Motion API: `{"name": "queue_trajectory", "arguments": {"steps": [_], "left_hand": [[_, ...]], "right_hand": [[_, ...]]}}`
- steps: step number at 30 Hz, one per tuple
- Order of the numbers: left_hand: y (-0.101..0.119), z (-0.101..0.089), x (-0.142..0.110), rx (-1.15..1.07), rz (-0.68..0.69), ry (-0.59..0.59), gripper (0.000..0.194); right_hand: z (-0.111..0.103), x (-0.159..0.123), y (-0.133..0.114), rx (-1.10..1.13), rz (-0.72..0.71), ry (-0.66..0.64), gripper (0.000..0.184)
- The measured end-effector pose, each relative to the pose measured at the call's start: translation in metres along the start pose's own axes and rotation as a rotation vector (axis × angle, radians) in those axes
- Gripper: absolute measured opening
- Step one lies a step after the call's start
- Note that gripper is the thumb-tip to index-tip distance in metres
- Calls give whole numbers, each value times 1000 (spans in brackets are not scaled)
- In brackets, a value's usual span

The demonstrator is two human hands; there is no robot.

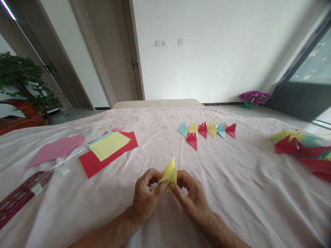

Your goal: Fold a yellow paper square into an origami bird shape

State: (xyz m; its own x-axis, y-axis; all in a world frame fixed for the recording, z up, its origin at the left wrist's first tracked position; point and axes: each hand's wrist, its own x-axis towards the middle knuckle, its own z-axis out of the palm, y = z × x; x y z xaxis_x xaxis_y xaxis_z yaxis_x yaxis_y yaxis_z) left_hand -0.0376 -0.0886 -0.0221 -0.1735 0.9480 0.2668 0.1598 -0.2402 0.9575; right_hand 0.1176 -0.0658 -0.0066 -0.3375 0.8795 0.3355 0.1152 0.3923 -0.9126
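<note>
A small piece of folded yellow paper (169, 174) stands point up between my two hands, low in the middle of the head view. My left hand (146, 189) pinches its left side, thumb in front and fingers behind. My right hand (192, 193) grips the right side the same way, with the thumb at the lower front. Both thumbs nearly meet at the paper's base. Beyond the hands, to the right, several folded paper pieces stand in a row, among them a blue one (183, 129) and a yellow one (212, 130). A red folded piece (192, 140) lies nearer.
Red sheets (86, 165) lie left under a yellow sheet (110, 144), beside pink paper (58, 150) and a dark red packet (18, 198). Larger red folded paper (289, 146) sits at the right edge. A wrinkled pink tablecloth (240, 193) covers the table.
</note>
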Motion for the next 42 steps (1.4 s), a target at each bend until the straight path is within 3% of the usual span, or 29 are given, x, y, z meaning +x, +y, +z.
{"name": "queue_trajectory", "arguments": {"steps": [9, 16, 20, 23, 32, 42], "left_hand": [[2, -2, -1, 22, 12, 60, 16], [8, 0, 3, -179, -105, 41, 26], [6, 1, 6, -281, -191, -55, 36], [5, 3, 5, -335, -252, -107, 29], [11, 4, 7, -329, -298, -93, 25], [12, 9, 2, -428, -406, -136, 27]], "right_hand": [[1, -1, 11, 86, 90, 19, 24], [3, -2, 16, 185, 155, 31, 25], [1, -4, 19, 166, 132, 56, 24], [-1, -4, 20, 121, 108, 74, 23], [-5, 4, 8, -29, -91, 105, 15], [-3, 5, 12, -4, 22, 187, 24]]}}
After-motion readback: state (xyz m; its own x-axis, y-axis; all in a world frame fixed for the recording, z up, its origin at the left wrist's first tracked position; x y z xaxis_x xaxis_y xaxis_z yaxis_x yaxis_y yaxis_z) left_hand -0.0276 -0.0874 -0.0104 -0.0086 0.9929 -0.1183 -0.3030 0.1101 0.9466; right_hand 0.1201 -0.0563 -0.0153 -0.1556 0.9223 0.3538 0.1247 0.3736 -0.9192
